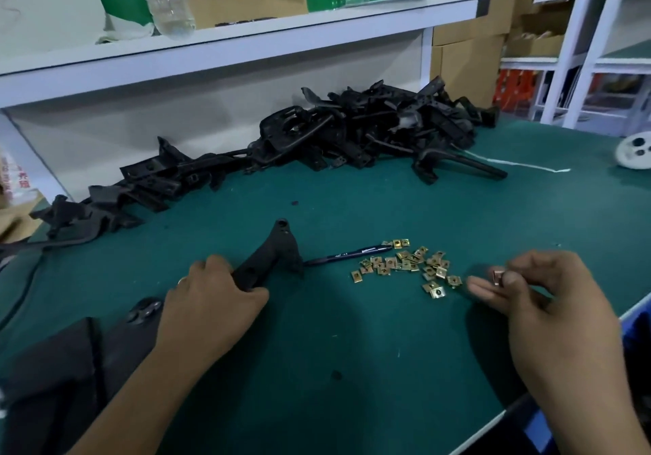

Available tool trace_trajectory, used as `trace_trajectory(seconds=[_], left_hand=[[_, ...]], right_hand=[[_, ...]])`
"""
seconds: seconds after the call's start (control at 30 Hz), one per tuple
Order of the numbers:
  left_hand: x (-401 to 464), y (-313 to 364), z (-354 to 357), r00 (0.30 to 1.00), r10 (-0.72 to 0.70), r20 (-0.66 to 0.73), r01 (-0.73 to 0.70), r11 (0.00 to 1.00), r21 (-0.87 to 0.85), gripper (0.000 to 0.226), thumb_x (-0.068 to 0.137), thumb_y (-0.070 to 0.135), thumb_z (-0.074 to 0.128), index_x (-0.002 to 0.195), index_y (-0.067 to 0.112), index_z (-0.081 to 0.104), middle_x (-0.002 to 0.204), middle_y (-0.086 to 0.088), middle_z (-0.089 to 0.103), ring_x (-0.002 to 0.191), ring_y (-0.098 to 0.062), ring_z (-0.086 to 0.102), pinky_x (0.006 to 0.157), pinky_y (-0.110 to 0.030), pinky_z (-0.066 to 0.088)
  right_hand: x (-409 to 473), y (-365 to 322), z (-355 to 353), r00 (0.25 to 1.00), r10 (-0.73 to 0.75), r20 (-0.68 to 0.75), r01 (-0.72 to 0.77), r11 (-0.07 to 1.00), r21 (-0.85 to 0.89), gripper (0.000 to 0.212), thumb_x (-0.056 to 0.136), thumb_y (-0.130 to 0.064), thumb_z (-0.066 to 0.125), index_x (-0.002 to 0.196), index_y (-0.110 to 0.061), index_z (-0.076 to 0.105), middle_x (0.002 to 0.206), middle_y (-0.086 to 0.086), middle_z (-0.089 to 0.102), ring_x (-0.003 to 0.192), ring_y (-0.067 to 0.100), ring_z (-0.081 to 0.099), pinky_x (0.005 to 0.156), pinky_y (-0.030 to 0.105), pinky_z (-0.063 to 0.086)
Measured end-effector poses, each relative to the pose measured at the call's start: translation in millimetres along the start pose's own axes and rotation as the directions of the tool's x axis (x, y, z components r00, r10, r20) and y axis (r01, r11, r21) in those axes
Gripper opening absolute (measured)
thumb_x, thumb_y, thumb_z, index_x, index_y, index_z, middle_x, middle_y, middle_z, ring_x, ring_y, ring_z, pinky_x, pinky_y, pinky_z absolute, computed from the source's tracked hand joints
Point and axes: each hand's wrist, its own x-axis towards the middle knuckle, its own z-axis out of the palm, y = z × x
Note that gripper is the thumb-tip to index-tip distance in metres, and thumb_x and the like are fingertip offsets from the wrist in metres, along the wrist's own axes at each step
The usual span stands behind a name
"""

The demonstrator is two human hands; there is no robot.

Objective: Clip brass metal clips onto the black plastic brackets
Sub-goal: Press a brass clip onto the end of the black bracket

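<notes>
The left hand [211,299] grips the near end of a black plastic bracket [271,257], fingers curled over it, holding it low over the green table [352,349]. The bracket's far end points away and up, ending in a rounded tip with a hole. To the right, well apart from it, the right hand [535,289] pinches a single brass clip [497,276] between thumb and fingertips, lifted just above the table.

Between the two hands lies a loose scatter of brass clips [408,264] on the green surface, nearer the right hand. A dark pen [348,253] lies flat, running from the bracket's far side to the scatter's far left edge.

Farther back, a long heap of black brackets [352,134] stretches across the table from far left to far right, against a white shelf unit [246,46]. A clear plastic bottle [165,0] stands on the shelf. Dark fabric [53,377] lies at the near left corner. A white round object [634,148] sits at the far right edge.
</notes>
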Motion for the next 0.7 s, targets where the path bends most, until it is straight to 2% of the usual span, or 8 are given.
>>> trace_trajectory(seconds=[0.13, 0.2, 0.3, 0.4, 0.47, 0.5, 0.6, 0.7], left_hand=[[-8.2, 1.6, 6.6, 0.988, 0.099, -0.12, -0.098, 0.995, 0.019, 0.036, 0.084, 0.036, 0.066, 0.088, 0.019, 0.034, 0.082, -0.003, 0.051, 0.073, -0.026, 0.052, 0.065, -0.039, 0.042], [-6.2, 0.8, 8.8, 0.987, 0.109, -0.117, -0.114, 0.993, -0.029, 0.035, 0.085, 0.038, 0.065, 0.087, 0.025, 0.033, 0.073, -0.001, 0.057, 0.063, -0.022, 0.053, 0.057, -0.037, 0.038], [-5.4, -1.5, 13.3, 0.991, 0.101, -0.091, -0.121, 0.962, -0.243, 0.032, 0.087, 0.058, 0.064, 0.097, 0.034, 0.045, 0.081, 0.01, 0.065, 0.071, -0.017, 0.061, 0.064, -0.039, 0.046], [-12.9, 2.0, 12.4, 0.97, 0.222, -0.096, -0.237, 0.795, -0.559, 0.038, 0.081, 0.063, 0.071, 0.114, 0.048, 0.058, 0.097, 0.024, 0.072, 0.083, 0.002, 0.067, 0.074, -0.028, 0.052], [-21.2, 9.2, 10.9, 0.913, 0.4, -0.078, -0.376, 0.753, -0.541, 0.046, 0.078, 0.059, 0.073, 0.121, 0.06, 0.057, 0.108, 0.037, 0.068, 0.097, 0.016, 0.063, 0.083, -0.009, 0.047], [-25.0, 13.6, 10.3, 0.883, 0.466, -0.056, -0.427, 0.749, -0.506, 0.052, 0.077, 0.065, 0.073, 0.126, 0.065, 0.054, 0.113, 0.042, 0.065, 0.103, 0.019, 0.061, 0.088, -0.009, 0.046], [-32.3, 24.1, 11.3, 0.831, 0.556, -0.014, -0.51, 0.752, -0.417, 0.065, 0.076, 0.079, 0.063, 0.137, 0.072, 0.042, 0.119, 0.043, 0.063, 0.112, 0.009, 0.064, 0.095, -0.027, 0.053], [-35.8, 28.8, 11.9, 0.787, 0.616, -0.007, -0.585, 0.744, -0.323, 0.066, 0.08, 0.079, 0.061, 0.14, 0.075, 0.033, 0.115, 0.035, 0.069, 0.106, -0.001, 0.07, 0.091, -0.035, 0.058]], right_hand=[[1.8, -8.2, -4.7, 0.997, 0.04, 0.059, -0.05, 0.982, 0.183, 0.035, 0.105, 0.002, 0.048, 0.109, -0.026, 0.067, 0.102, 0.007, 0.072, 0.088, 0.015, 0.078, 0.08, 0.018, 0.059], [0.3, -12.1, -3.9, 0.994, 0.058, 0.095, -0.086, 0.944, 0.32, 0.035, 0.105, 0.005, 0.047, 0.109, -0.018, 0.073, 0.106, 0.017, 0.07, 0.092, 0.021, 0.078, 0.083, 0.019, 0.059], [-3.6, -17.9, 3.3, 0.988, 0.098, 0.12, -0.143, 0.876, 0.46, 0.031, 0.105, 0.007, 0.045, 0.099, -0.006, 0.072, 0.11, 0.032, 0.065, 0.095, 0.028, 0.078, 0.084, 0.023, 0.06], [-7.9, -21.6, 13.2, 0.962, 0.191, 0.198, -0.269, 0.799, 0.538, 0.028, 0.104, 0.007, 0.047, 0.092, -0.002, 0.07, 0.103, 0.035, 0.065, 0.092, 0.032, 0.078, 0.079, 0.022, 0.06], [-11.6, -23.1, 17.0, 0.935, 0.241, 0.26, -0.348, 0.763, 0.545, 0.027, 0.104, 0.006, 0.048, 0.091, -0.001, 0.07, 0.094, 0.028, 0.065, 0.091, 0.034, 0.078, 0.078, 0.023, 0.06], [-13.4, -24.1, 18.1, 0.923, 0.257, 0.285, -0.378, 0.746, 0.549, 0.025, 0.104, 0.006, 0.048, 0.093, 0.0, 0.07, 0.092, 0.024, 0.066, 0.09, 0.036, 0.078, 0.077, 0.023, 0.061], [-17.4, -29.3, 20.7, 0.901, 0.275, 0.337, -0.427, 0.707, 0.564, 0.017, 0.104, 0.005, 0.05, 0.097, 0.002, 0.066, 0.083, 0.019, 0.07, 0.085, 0.039, 0.077, 0.07, 0.025, 0.062], [-19.3, -33.1, 23.1, 0.901, 0.252, 0.352, -0.415, 0.731, 0.541, 0.014, 0.102, 0.004, 0.053, 0.099, 0.002, 0.066, 0.079, 0.016, 0.07, 0.08, 0.037, 0.077, 0.068, 0.028, 0.062]])
